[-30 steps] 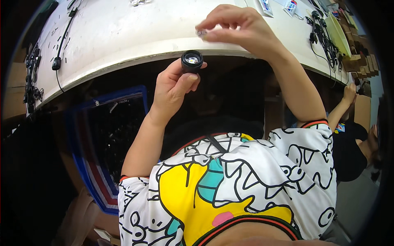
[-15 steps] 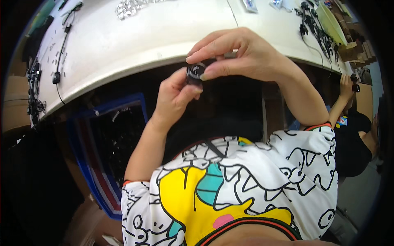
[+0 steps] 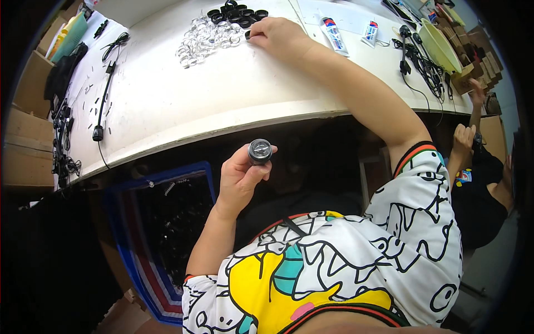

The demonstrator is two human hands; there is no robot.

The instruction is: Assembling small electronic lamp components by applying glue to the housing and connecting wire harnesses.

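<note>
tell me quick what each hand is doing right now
left hand: closed on a small round black part.
right hand: fingers on a black ring on the white table.

The person wears a white T-shirt (image 3: 345, 267) with short sleeves. Black cartoon drawings cover it all over, like big pointy teeth, round eyes and curvy lines. On the front there is a big yellow shape, a blue-green patch and a small pink spot. The sleeve ends have a thin band of orange, black and green. The bottom edge of the shirt has an orange and black band too. Both arms are bare below the sleeves. The left hand (image 3: 240, 179) and the right hand (image 3: 278, 34) wear no gloves, rings or watch.
</note>
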